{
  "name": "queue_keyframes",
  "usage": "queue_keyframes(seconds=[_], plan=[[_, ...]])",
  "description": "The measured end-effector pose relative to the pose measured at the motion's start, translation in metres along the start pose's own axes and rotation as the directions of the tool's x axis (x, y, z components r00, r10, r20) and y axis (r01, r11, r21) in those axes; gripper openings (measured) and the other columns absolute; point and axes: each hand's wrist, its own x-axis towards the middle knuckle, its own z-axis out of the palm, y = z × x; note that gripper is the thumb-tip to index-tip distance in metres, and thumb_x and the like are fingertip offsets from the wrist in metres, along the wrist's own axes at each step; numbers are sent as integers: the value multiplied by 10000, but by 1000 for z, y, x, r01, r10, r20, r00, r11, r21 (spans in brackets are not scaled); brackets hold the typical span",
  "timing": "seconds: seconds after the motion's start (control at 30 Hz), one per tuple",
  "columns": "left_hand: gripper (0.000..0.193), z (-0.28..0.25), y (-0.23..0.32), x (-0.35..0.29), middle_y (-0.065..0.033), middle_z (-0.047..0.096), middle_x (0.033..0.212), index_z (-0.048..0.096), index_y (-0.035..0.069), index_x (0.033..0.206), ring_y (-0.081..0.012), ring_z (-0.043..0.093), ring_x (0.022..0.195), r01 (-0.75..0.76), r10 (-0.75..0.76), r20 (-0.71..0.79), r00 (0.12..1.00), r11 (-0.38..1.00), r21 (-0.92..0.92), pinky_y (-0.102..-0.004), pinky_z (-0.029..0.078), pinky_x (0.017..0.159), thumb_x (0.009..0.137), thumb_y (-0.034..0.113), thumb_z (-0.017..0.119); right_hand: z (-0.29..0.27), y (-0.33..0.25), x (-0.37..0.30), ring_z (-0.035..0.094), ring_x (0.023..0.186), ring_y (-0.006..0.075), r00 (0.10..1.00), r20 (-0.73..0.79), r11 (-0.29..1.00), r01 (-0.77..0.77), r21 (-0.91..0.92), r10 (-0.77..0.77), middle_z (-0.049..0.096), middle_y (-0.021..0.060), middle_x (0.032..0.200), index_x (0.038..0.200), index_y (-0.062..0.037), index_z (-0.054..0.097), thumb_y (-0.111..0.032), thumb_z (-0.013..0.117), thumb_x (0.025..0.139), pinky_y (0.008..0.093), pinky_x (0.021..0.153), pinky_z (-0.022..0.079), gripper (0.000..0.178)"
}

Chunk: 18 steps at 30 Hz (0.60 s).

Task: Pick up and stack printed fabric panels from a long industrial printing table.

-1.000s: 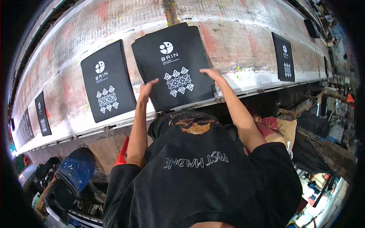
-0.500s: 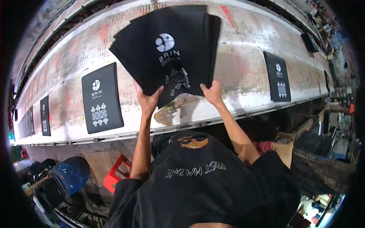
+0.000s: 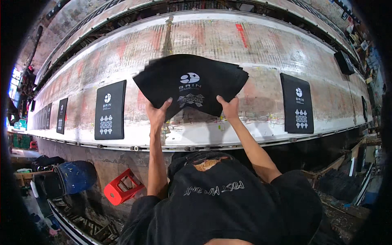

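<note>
A fanned stack of black printed sheets, perhaps flat fabric bags, is held above the long table. White emblems and a patterned motif show on its top sheet, and the near edge bows upward in the middle. My left hand grips the near left corner, thumb on top and fingers underneath. At the near right corner, my right hand pinches the stack the same way. One black printed piece lies flat on the table to the left; another printed piece lies to the right.
The long stained table has a rail along its near edge. More black pieces lie in a row toward the far left. A black box rests at the far right. On the floor are a red stool and a blue drum.
The stack has come down and nearer to me, its far edge now bowed and foreshortened. Both hands keep their hold. The view has shifted, showing more of the table's far side.
</note>
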Motion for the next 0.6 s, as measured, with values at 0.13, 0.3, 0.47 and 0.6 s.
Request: queue_keyframes(seconds=[0.13, 0.3, 0.47, 0.6], plan=[[291, 14, -48, 6, -41, 662, 900, 621, -7, 1029, -115, 599, 787, -209, 209, 19, 978, 978, -18, -266, 487, 712, 771, 54, 740, 18, -14, -2, 650, 913, 337, 989, 21, 936, -131, -325, 146, 678, 206, 965, 1011, 74, 618, -121, 689, 771, 381, 837, 480, 317], [159, 17, -42, 10, -24, 636, 779, 630, -27, 946, -88, 549, 724, -106, 115, -53, 992, 982, 157, -264, 457, 648, 848, 96, 653, -1, 56, 26, 582, 1053, 380, 991, 9, 948, 131, -291, -134, 616, 263, 1096, 1160, 81, 514, -113, 657, 793, 427, 920, 430, 440], [383, 14, -81, 21, -230, 672, 974, 617, -70, 1068, -326, 653, 922, -6, 20, -56, 998, 970, 243, -417, 492, 839, 749, 133, 679, -40, 3, 26, 642, 894, 326, 990, 4, 972, 137, -192, -139, 669, 186, 925, 1004, 15, 632, -161, 723, 728, 397, 807, 491, 339], [584, 3, -164, 39, -206, 682, 984, 642, -64, 1068, -311, 647, 951, 143, -251, 68, 966, 733, 665, -399, 503, 830, 647, 299, 821, -42, 121, 45, 622, 967, 346, 992, 75, 874, -50, -484, 99, 657, 187, 986, 1020, -20, 645, -232, 767, 628, 428, 843, 489, 462]])
